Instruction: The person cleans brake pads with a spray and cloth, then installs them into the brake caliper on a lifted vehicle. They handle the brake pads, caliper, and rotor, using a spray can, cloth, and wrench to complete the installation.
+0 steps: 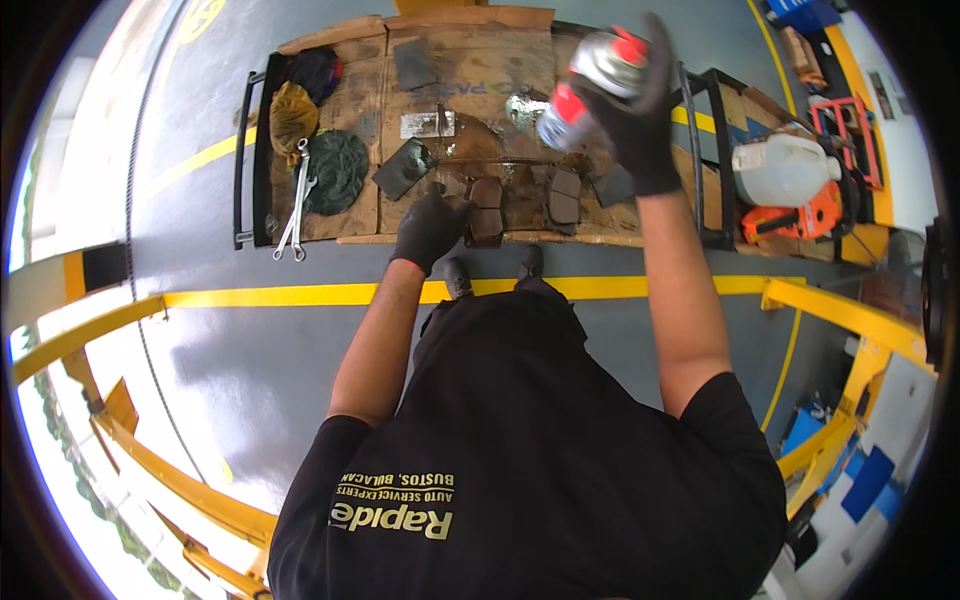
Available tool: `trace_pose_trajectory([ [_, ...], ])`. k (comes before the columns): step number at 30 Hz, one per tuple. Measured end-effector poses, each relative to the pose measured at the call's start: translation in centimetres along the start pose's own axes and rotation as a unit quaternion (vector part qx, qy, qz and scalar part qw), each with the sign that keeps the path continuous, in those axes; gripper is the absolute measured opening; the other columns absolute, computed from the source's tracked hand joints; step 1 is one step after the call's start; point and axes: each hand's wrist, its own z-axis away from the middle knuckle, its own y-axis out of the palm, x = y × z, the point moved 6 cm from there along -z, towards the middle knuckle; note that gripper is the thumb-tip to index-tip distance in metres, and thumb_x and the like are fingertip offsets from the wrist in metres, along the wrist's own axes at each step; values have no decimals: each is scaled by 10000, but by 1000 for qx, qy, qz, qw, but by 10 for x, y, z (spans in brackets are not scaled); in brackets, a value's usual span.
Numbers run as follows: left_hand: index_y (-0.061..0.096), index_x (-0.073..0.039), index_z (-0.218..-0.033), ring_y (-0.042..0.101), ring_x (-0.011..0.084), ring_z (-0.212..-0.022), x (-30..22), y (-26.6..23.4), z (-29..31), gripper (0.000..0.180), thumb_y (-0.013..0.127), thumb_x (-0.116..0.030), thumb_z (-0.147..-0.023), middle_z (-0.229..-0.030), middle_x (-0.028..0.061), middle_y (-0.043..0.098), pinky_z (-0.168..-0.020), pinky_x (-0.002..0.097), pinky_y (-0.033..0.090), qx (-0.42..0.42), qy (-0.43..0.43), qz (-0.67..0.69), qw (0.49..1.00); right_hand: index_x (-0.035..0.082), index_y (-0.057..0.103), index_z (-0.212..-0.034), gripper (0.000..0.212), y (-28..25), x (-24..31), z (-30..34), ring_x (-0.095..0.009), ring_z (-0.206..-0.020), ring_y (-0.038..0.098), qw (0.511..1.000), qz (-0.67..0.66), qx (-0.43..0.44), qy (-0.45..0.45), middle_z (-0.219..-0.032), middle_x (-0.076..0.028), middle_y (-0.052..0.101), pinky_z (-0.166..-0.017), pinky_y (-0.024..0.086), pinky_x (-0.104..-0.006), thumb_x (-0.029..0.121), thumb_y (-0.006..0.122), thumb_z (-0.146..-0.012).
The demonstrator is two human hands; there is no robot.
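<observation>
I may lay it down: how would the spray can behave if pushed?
On its side, the spray can would probably roll, being cylindrical. Its shiny surface may be slippery. Taller than wide, it might tip when standing.

The left hand [430, 228], in a snug black glove with a thin red cuff [407, 266], lies at eleven o'clock from centre, fingers bent. Its bare forearm [375, 345] slants up toward half past twelve. The black-gloved right hand [640, 130] is raised farther out, between one and two o'clock, curled in a grip and slightly blurred; its bare forearm [683, 285] points just short of twelve. Short black sleeves [735, 430] cover both upper arms.
</observation>
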Motion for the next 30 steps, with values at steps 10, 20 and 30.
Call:
trace_pose_trajectory([
  [10, 743, -84, -1033, 731, 338, -898, 41, 34, -33, 142, 684, -180, -946, -1028, 188, 708, -774, 431, 591, -16, -59, 33, 998, 32, 183, -1664, 1178, 111, -140, -43, -392, -1447, 497, 988, 29, 130, -74, -1548, -256, 487, -1167, 449, -447, 215, 929, -771],
  [20, 756, -5, -962, 736, 375, -923, 17, 48, -40, 307, 667, -299, -947, -948, 210, 750, -805, 456, 573, 82, 88, -34, 992, 6, 397, -1543, 813, -63, -171, 136, -373, -895, 736, 917, 235, 261, 190, -1003, -171, 723, -866, 594, -444, 406, 777, -946],
  [30, 697, -10, -971, 680, 149, -829, 7, 37, -25, 213, 704, -223, -967, -867, 77, 679, -702, 326, 538, 59, 204, 56, 976, -82, 62, -1649, 1322, 30, -134, 192, -479, -1383, 534, 817, 312, 310, 372, -1574, -382, 408, -1125, 477, -488, 599, 819, -805],
])
